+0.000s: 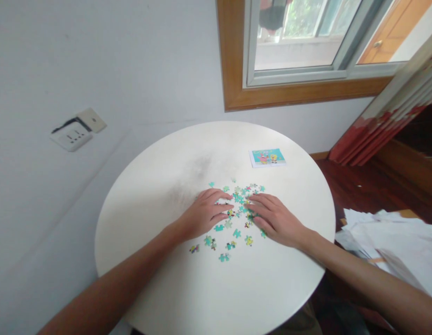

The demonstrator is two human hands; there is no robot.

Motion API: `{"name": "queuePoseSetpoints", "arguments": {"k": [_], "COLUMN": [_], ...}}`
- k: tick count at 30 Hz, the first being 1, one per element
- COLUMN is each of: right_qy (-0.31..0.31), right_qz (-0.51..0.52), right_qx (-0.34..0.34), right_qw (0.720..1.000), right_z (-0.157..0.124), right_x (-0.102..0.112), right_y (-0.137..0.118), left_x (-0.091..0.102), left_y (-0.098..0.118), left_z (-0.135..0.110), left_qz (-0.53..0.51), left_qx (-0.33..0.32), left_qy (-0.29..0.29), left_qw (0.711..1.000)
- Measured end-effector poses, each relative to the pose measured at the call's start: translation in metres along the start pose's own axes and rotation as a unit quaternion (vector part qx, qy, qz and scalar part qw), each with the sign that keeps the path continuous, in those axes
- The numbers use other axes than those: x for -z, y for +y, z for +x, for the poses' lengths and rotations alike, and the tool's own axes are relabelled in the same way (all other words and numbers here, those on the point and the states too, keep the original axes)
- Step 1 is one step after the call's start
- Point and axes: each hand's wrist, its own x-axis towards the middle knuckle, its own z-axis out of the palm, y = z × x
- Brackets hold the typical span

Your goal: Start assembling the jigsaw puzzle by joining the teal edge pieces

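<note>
Loose jigsaw puzzle pieces, mostly turquoise with some yellow and pink bits, lie scattered over the middle of a round white table. My left hand rests at the left side of the pieces, fingers spread and pointing right. From the right, my right hand lies over the pile's edge with its fingers apart. Both hands touch or cover some pieces, and those beneath the fingers are partly hidden. Neither hand grips anything that I can see. Beyond them lies a small picture card with two cartoon figures on turquoise.
A white wall with a socket borders the table on the left. Behind stands a wood-framed window. A red and cream curtain hangs at the right, above a stack of papers beside the table.
</note>
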Motion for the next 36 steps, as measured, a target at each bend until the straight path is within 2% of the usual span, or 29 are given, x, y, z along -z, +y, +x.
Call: {"name": "queuePoseSetpoints", "arguments": {"k": [4,8,12,15,17,19,22,25,27,30,32,36], "right_qy": [0.007,0.039,0.124,0.17,0.132,0.101,0.081,0.047,0.041,0.072,0.066,0.037], "right_qz": [0.015,0.053,0.116,0.216,0.319,0.406,0.482,0.524,0.508,0.393,0.324,0.186], "right_qx": [-0.013,-0.015,-0.057,-0.153,-0.21,-0.233,-0.255,-0.259,-0.264,-0.273,-0.288,-0.293], "right_qw": [1.0,0.998,0.984,0.949,0.915,0.878,0.835,0.81,0.819,0.875,0.899,0.937], "right_z": [0.002,0.001,0.004,0.017,0.03,0.044,0.059,0.063,0.059,0.042,0.029,0.007], "right_x": [0.001,0.001,0.001,-0.001,-0.004,-0.008,-0.012,-0.007,0.001,0.014,0.019,0.019], "right_y": [-0.001,0.002,-0.002,-0.018,-0.031,-0.042,-0.049,-0.042,-0.029,0.002,0.02,0.033], "left_x": [-0.012,-0.012,-0.007,-0.004,-0.003,-0.003,-0.003,-0.002,0.001,0.007,0.012,0.015], "left_y": [0.003,0.003,0.002,0.005,0.008,0.011,0.013,0.011,0.007,-0.001,-0.007,-0.014], "left_z": [0.004,0.007,0.011,0.014,0.014,0.013,0.009,0.007,0.007,0.008,0.008,0.008], "left_qz": [0.0,-0.008,-0.007,-0.007,-0.009,-0.01,-0.003,0.01,0.01,-0.013,-0.033,-0.045], "left_qx": [0.01,0.019,0.016,0.007,-0.007,-0.019,-0.031,-0.033,-0.019,0.021,0.048,0.096], "left_qy": [-0.008,-0.002,0.046,0.114,0.151,0.182,0.211,0.191,0.177,0.209,0.234,0.235], "left_qw": [1.0,1.0,0.999,0.993,0.988,0.983,0.977,0.981,0.984,0.978,0.97,0.966]}}
